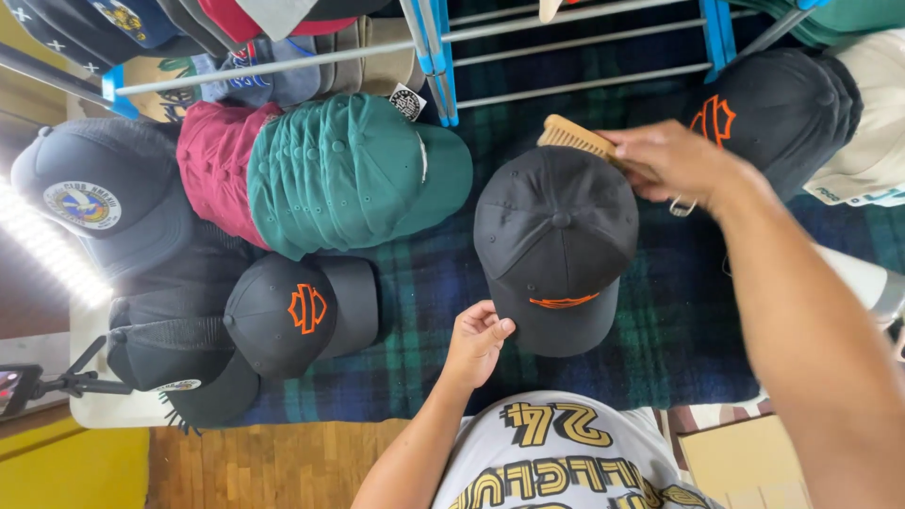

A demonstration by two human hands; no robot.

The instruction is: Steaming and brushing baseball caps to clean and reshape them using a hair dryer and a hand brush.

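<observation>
Black cap (556,247): flat on the plaid blanket (679,339), dead centre in front of you, crown up, orange emblem facing you.
Cap axis: runs 12 to 6; back edge at 12, brim at 6, pointing at your torso.
Left hand (478,341): at the cap's 7 o'clock, fingertips pinching the brim's left corner. Closed on the brim, light grip.
Right hand (671,160): at the cap's 1 o'clock, just off the crown's back edge, clenched around a wooden brush (577,138).
Brush: bristle end pointing toward 10, sitting over the cap's rear rim; you can't tell from this view whether it touches the fabric.
Nearer hand: left is already on the cap; right is beside it, brush closest to the crown.
Neighbours, left to right: second black cap with orange emblem (300,316) at 9, well apart; green cap stack (353,170) at 10, close to the crown; another dark cap (768,113) at 2, behind your right hand.
</observation>
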